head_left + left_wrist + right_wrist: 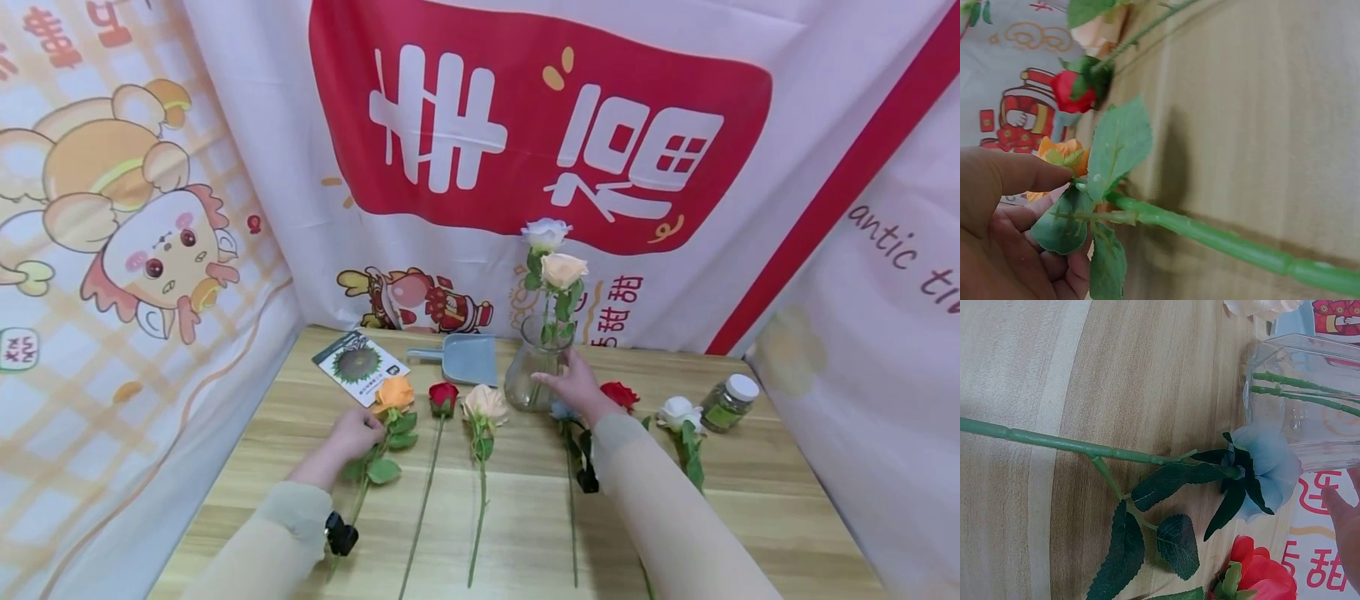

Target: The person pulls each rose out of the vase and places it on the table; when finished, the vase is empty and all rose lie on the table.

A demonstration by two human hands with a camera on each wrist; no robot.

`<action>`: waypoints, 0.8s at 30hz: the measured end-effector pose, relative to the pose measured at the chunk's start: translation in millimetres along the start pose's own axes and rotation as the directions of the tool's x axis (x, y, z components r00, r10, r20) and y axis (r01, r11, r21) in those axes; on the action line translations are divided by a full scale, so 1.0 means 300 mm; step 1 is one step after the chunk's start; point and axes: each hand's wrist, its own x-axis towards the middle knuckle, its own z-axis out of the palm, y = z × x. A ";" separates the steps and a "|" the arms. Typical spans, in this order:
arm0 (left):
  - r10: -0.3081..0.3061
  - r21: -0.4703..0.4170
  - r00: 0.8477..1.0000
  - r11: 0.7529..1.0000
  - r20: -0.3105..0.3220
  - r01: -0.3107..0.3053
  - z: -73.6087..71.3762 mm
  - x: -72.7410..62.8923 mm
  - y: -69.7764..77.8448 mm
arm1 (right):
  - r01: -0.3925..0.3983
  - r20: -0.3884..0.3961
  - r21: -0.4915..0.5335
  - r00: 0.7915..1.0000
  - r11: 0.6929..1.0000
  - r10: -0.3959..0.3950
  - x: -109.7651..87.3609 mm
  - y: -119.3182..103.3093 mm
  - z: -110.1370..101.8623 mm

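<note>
My left hand [351,437] pinches the orange rose [393,394] by its stem just below the bloom. In the left wrist view, thumb and fingers close around the leaves [1119,147] there, and the thick green stem runs off right. At the back, my right hand [577,385] holds the clear glass vase [525,385] by its side, thumb across the front. A pale lilac rose [546,234] and a cream rose [564,271] stand in the vase, their stems showing through the glass. A light blue rose [1266,472] lies right beside the vase, under my right wrist.
A red rose [443,397] and a peach rose [486,405] lie between my hands. Right of my right arm are another red rose [619,395], a white rose [679,413] and a lidded jar [729,403]. A seed packet [362,367] and blue dustpan [469,359] lie behind.
</note>
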 end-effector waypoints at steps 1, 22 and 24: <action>-0.002 -0.002 1.000 1.000 -0.003 0.002 0.006 0.001 -0.004 | -0.001 0.000 -0.001 1.000 1.000 0.001 0.000 0.001 0.000; 0.080 0.101 0.992 0.992 -0.093 -0.070 -0.055 0.081 0.305 | 0.036 -0.012 0.020 0.999 0.999 -0.035 0.000 0.004 -0.009; 0.133 0.059 0.988 0.990 -0.084 -0.128 -0.033 0.116 0.384 | 0.025 -0.012 0.017 1.000 1.000 -0.025 0.000 0.009 -0.007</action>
